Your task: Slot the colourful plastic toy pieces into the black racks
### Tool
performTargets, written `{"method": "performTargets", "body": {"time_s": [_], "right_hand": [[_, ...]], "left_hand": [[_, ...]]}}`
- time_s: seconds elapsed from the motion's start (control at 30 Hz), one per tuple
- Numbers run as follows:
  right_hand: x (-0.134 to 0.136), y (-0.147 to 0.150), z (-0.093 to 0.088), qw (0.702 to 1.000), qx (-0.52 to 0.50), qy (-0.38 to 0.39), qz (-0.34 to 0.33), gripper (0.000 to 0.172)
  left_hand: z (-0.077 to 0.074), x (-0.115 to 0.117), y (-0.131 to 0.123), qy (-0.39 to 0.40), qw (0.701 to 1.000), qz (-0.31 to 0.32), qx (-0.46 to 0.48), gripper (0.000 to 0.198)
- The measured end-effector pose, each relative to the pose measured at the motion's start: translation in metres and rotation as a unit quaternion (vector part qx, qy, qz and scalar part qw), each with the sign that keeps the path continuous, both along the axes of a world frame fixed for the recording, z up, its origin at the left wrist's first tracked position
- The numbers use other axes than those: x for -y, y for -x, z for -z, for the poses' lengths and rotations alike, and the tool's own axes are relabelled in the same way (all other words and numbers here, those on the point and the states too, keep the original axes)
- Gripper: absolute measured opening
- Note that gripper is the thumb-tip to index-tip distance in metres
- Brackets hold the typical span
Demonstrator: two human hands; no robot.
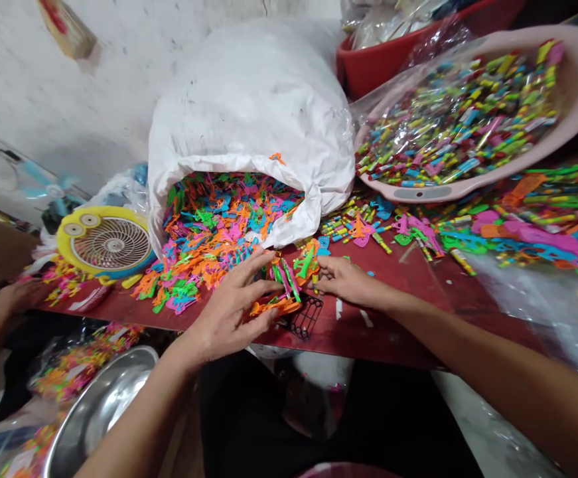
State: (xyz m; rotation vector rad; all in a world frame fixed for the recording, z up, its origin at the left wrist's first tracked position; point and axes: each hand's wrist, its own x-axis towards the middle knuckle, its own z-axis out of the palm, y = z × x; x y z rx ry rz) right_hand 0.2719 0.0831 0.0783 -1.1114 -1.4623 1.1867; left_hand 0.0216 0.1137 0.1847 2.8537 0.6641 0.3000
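Our left hand [233, 309] is half open, fingers parted beside the small plastic toys [306, 263] at the red table's [393, 322] near edge. Our right hand [343, 282] curls at their right; we cannot tell whether it grips any. A black rack [307, 320] lies just nearer.

Observed at near edge of bench [361, 340]: left hand [239, 309], fingers apart, over plastic pieces [287, 277]; right hand [343, 282] at orange-and-green piece [309, 260]; black grid [306, 318] between. Found toward far edge: open white sack [253, 93].

One black rack [307, 320], one white sack [253, 99]
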Motion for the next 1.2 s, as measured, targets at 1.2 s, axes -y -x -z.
{"method": "performTargets", "body": {"time_s": [1.2], "right_hand": [[-0.020,0.027,0.010,0.997,0.044,-0.053,0.044,0.041]], "left_hand": [[0.006,-0.013,0.012,0.046,0.996,0.055,0.060,0.029]]}}
